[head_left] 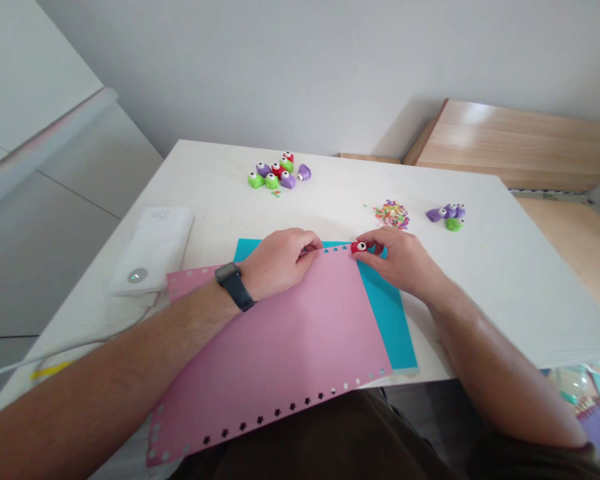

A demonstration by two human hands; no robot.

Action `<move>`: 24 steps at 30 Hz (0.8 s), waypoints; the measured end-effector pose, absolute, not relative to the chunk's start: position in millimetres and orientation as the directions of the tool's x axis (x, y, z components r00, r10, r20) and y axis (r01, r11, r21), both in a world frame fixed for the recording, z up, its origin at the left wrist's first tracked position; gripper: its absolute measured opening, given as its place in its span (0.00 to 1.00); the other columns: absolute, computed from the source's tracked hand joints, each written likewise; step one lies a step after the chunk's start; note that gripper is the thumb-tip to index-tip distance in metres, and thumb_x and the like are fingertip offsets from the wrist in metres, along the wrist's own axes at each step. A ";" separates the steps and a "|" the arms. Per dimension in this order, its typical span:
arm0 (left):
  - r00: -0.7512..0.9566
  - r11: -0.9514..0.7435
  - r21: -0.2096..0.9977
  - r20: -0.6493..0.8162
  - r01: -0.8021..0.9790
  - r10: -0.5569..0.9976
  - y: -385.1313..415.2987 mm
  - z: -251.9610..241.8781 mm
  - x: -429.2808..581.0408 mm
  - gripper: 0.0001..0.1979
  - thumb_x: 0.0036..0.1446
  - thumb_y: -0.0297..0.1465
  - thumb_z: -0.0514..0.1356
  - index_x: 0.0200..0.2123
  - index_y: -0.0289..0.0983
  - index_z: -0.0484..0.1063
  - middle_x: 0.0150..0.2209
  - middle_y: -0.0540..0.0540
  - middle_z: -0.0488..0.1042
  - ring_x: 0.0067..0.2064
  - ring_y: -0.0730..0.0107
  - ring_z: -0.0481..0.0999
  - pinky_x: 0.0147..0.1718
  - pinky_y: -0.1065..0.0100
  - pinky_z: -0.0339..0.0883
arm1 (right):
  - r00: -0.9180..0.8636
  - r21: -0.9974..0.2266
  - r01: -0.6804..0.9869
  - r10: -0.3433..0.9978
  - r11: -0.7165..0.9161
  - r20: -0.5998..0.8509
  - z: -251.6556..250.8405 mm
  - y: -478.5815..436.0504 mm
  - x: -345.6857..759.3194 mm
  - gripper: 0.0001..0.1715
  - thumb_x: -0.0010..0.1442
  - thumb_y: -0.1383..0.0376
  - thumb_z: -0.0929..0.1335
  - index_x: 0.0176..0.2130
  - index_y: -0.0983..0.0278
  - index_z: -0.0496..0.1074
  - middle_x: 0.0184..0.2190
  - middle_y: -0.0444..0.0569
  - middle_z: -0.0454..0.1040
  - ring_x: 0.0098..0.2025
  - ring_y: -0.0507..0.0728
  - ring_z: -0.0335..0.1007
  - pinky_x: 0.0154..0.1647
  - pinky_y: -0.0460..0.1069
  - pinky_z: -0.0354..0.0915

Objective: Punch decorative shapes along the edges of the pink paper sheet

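Note:
A pink sheet (pixel 300 327) with small shapes punched along its edges lies over a blue sheet (pixel 387 313) on the white table. My left hand (pixel 285 260), with a dark watch on its wrist, pinches the pink sheet's far edge. Just right of it, a short row of punched holes shows blue beneath. My right hand (pixel 397 257) holds a red punch (pixel 359 248) with a white eye between thumb and fingers, at the pink sheet's far right corner. The near edge of the pink sheet hangs past the table edge, with star-shaped holes in it.
Several punches (pixel 277 171) in green, purple and red stand at the back. Coloured paper bits (pixel 393 214) lie in a pile beyond my right hand. More punches (pixel 450 215) stand at the right. A white power bank (pixel 153 250) with a cable lies at the left.

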State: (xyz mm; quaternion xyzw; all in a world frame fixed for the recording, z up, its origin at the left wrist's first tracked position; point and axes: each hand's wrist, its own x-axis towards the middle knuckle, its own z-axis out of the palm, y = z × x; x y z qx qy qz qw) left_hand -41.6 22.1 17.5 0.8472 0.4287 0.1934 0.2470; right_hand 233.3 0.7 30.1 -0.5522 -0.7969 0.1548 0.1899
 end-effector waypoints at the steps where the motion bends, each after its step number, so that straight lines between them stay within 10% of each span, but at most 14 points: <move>1: 0.559 -0.510 0.584 0.113 0.631 0.822 22.3 17.4 -41.5 0.11 0.68 0.32 0.57 0.45 0.39 0.80 0.41 0.45 0.82 0.42 0.62 0.80 0.42 0.63 0.70 | -0.323 -0.453 0.821 0.937 0.348 0.134 29.7 0.6 232.9 0.10 0.66 0.59 0.75 0.46 0.59 0.83 0.40 0.50 0.82 0.39 0.58 0.76 0.44 0.53 0.68; 24: 0.566 -0.515 0.563 0.099 0.646 0.818 23.2 18.5 -39.2 0.12 0.68 0.32 0.57 0.45 0.38 0.80 0.41 0.44 0.82 0.41 0.61 0.80 0.42 0.62 0.70 | -0.377 -0.441 0.806 0.916 0.396 0.135 28.8 -4.0 229.0 0.12 0.68 0.60 0.72 0.49 0.59 0.81 0.43 0.51 0.81 0.42 0.59 0.77 0.48 0.54 0.70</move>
